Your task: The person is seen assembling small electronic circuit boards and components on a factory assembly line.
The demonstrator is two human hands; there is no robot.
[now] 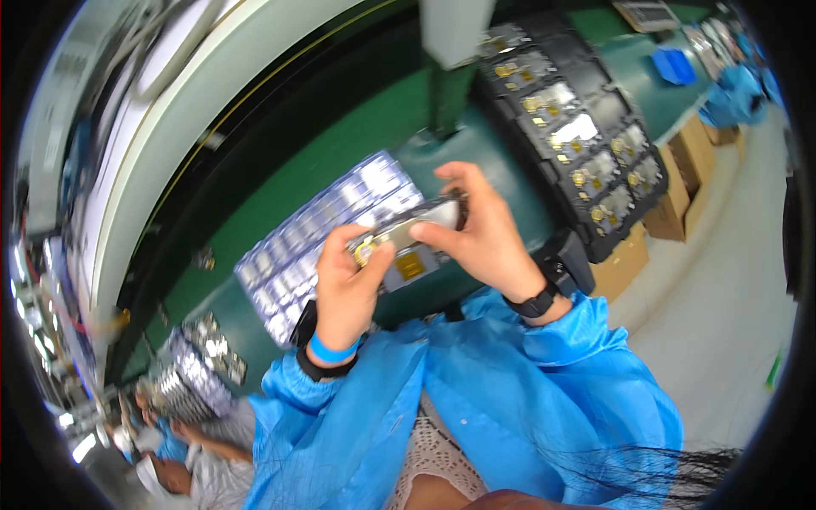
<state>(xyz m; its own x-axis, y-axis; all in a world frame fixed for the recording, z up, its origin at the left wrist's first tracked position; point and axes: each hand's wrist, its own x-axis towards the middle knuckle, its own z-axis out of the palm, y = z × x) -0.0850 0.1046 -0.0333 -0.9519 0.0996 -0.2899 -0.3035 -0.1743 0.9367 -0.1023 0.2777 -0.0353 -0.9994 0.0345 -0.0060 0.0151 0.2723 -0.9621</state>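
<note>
Between both hands I hold a flat electronic module (pixel 393 237) with a silvery metal face and a gold round part at its left end. My left hand (pixel 347 285) pinches that end between thumb and fingers. At the other end my right hand (pixel 484 234) presses its thumb on the metal face, with the fingers curled behind. Just below the module is a silvery plate with a gold square (pixel 410 266); whether it is joined to the module I cannot tell. A clear compartment tray (pixel 285 293) with rows of shiny small parts lies beyond my left hand.
A black tray (pixel 625 127) of similar board assemblies stands to the right on the green bench (pixel 510 161). A grey post (pixel 455 34) rises at the far side. Cardboard boxes (pixel 680 183) and a blue bin (pixel 673 65) are farther right. Another person (pixel 204 463) works at lower left near more trays.
</note>
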